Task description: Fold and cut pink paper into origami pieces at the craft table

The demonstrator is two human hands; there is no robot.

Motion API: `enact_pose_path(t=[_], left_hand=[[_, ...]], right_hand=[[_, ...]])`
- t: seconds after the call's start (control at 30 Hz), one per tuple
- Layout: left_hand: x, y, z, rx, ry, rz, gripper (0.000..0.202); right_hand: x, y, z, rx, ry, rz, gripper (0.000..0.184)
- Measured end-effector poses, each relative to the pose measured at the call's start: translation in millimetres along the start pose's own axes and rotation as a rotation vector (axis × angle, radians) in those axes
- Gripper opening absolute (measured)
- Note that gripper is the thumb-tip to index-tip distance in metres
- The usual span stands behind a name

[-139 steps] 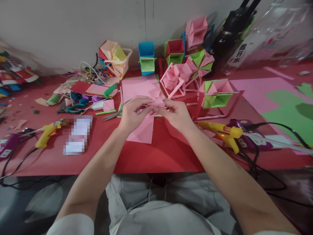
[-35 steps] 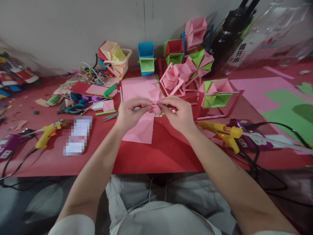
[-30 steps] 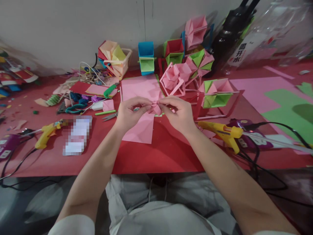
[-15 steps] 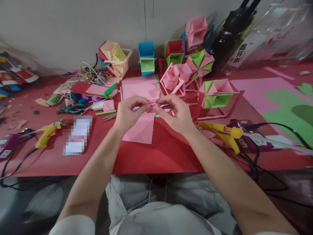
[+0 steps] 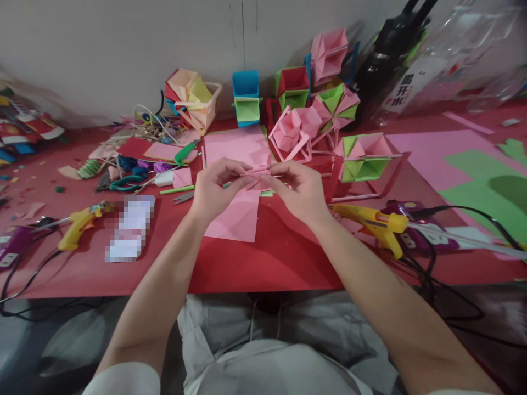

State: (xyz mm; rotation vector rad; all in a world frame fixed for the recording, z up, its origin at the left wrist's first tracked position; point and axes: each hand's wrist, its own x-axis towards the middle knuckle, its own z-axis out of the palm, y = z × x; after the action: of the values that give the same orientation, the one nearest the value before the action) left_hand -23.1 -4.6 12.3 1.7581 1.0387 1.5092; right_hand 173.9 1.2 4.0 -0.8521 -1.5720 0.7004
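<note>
Small folded pink paper piece sits pinched between my left hand and right hand, above the cluttered red tabletop by a pale wall.

Two hands are showing: left hand and right hand, sharing one folded pink piece. Two yellow guns are lying out: left glue gun, right glue gun. Folded paper boxes are numbering seven, probably, since the back ones are overlapping. Two bottles are standing: dark bottle, clear bottle. Two purple strips are lying: left power strip, right power strip. One pair of small scissors is lying.
</note>
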Motion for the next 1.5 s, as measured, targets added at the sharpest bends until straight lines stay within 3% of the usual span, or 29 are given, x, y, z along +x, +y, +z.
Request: enact_pose_path(t=[0.3, 0.63, 0.93, 1.33, 1.5], left_hand=[[8, 0, -6.3, 0.013, 0.033, -0.101, 0.022], [7, 3, 5.3, -0.326, 0.016, -0.358, 0.033], [7, 3, 6.8, -0.452, 0.043, -0.426, 0.023], [8, -3, 5.1, -0.433, 0.060, -0.404, 0.013], [9, -3, 6.1, -0.437, 0.060, -0.575, 0.017]], right_hand=[[0, 5, 0, 0.033, 0.043, -0.061, 0.020], [-4, 4, 2, -0.163, 0.009, -0.271, 0.006], [-5, 2, 6, -0.228, -0.013, -0.451, 0.010], [-6, 3, 9, -0.295, -0.087, -0.461, 0.014], [-4, 3, 8, -0.315, -0.096, -0.454, 0.015]])
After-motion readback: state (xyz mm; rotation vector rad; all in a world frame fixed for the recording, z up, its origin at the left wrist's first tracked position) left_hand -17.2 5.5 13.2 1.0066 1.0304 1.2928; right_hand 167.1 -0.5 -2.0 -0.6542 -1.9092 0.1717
